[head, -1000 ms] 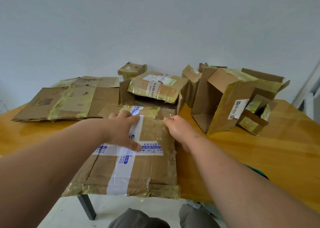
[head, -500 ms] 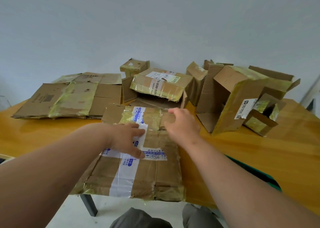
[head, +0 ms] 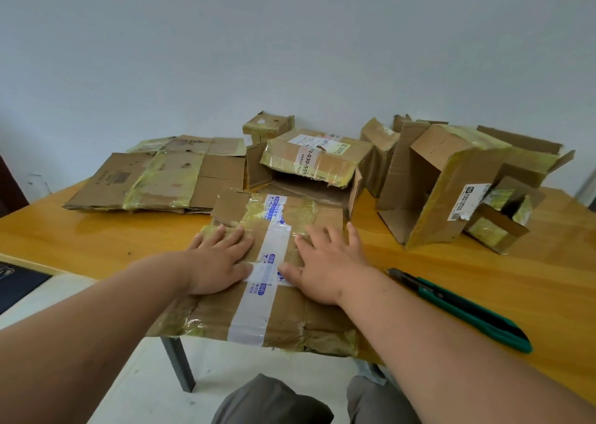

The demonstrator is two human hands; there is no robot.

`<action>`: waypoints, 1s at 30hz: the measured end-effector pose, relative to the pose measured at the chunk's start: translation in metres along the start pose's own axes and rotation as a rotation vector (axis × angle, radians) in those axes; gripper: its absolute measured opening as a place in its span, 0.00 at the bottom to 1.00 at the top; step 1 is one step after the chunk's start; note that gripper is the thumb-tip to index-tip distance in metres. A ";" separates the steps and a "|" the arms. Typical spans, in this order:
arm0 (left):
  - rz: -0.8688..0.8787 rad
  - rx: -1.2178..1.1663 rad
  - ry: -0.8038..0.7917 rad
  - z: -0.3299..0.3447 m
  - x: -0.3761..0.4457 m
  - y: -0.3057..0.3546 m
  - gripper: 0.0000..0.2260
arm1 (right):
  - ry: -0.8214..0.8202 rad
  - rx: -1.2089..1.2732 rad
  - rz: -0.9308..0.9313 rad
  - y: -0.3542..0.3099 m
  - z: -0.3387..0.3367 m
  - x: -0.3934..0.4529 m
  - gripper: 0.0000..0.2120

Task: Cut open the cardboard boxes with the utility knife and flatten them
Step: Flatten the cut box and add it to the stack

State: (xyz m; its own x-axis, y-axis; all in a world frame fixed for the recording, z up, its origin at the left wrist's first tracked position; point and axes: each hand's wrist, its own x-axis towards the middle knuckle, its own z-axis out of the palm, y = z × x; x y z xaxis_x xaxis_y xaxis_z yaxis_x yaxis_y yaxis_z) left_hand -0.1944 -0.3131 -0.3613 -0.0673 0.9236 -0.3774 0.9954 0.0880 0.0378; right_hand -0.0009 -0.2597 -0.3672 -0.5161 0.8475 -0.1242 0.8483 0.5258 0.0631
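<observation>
My right hand (head: 325,265) has come down from the far flap; now both palms, left hand (head: 219,262) too, press flat with straight fingers on the box (head: 258,314) at the near edge. The knife (head: 461,307) lies just right, nearer my right hand, pointing far-left.

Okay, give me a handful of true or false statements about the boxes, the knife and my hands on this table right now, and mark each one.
1. Both hands press flat on the flattened box with the white and blue tape. True: the left hand and right hand lie palm down on it.
2. The right hand holds the utility knife. False: the utility knife lies on the table, right of the right hand.
3. A pile of flattened cardboard lies at the far left. True.
4. The flattened box lies wholly on the table. False: its near edge overhangs the table edge.
5. The knife's handle is red. False: it is green and black.
</observation>
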 end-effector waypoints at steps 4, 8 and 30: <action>-0.002 -0.038 0.034 0.009 0.002 -0.001 0.27 | 0.072 0.073 -0.014 -0.016 -0.003 -0.012 0.24; 0.014 -0.186 0.062 0.008 0.000 -0.005 0.27 | -0.132 0.274 0.007 -0.012 0.000 -0.017 0.26; -0.224 -0.438 0.400 0.007 -0.053 -0.012 0.19 | -0.054 0.174 0.045 -0.020 -0.015 -0.054 0.24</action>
State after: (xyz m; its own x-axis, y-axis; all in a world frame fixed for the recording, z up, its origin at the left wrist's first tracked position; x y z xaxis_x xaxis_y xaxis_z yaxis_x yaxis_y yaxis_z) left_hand -0.2022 -0.3653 -0.3483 -0.3752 0.9257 -0.0484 0.8399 0.3616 0.4048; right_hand 0.0084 -0.3150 -0.3467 -0.4743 0.8622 -0.1781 0.8804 0.4632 -0.1021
